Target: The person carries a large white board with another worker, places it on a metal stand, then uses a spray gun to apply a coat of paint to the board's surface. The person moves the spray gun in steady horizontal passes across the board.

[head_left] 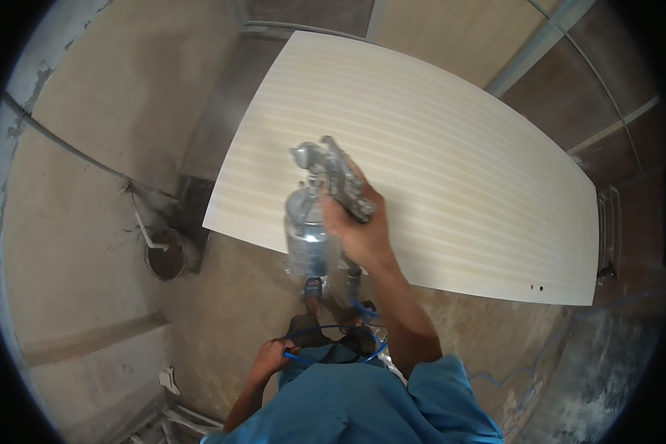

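My right hand (364,222) is wrapped round the handle of a metal spray gun (339,177), held out over the near left part of a large pale door panel (451,177). Below the gun's head hangs its silver paint cup (308,238), slightly blurred. The panel has faint light stripes across it and two small dark holes near its right corner. Down by my waist, my left hand (272,357) is closed on a blue air hose (314,360), which loops across my body toward the gun.
A bucket (165,254) with a pale pipe above it stands by the left wall. More blue hose (522,392) trails over the floor at the right. White bars (189,422) lie at the lower left. Brown panels (562,89) line the back right.
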Available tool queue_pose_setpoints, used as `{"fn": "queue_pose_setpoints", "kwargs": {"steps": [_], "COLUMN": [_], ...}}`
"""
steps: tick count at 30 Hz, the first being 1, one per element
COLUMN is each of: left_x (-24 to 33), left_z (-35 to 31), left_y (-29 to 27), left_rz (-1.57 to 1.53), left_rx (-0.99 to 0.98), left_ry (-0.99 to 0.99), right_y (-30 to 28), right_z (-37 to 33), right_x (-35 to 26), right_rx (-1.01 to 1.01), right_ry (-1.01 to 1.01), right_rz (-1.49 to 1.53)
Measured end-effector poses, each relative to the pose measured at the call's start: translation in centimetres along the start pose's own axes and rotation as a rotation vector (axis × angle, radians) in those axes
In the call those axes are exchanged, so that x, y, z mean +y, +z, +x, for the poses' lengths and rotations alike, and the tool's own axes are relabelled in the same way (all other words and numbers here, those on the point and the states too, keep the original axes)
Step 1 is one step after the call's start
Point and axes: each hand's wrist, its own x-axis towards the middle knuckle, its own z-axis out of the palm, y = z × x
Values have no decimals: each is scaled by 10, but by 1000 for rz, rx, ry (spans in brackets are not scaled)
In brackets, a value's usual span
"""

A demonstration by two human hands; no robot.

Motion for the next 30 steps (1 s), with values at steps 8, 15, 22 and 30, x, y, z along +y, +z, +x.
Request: {"fn": "queue_pose_setpoints", "kwargs": {"steps": [8,15,22,30], "left_x": [18,97,157,153], "left_z": [23,22,9,5], "left_y": [31,81,141,137], "left_rz": [118,216,226,192], "left_rx": [-2,-211,-304,-189], "left_ry": [162,235,337,281], "right_y": [-146,-345,-476,-443], "right_z": [-59,-174,-271,-257], "right_x": [-19,-52,-81,-71], "right_rx": [395,844,1076,1059], "right_ry": [18,-7,-21,74], "right_rz": [-342,-439,-921,-443]}}
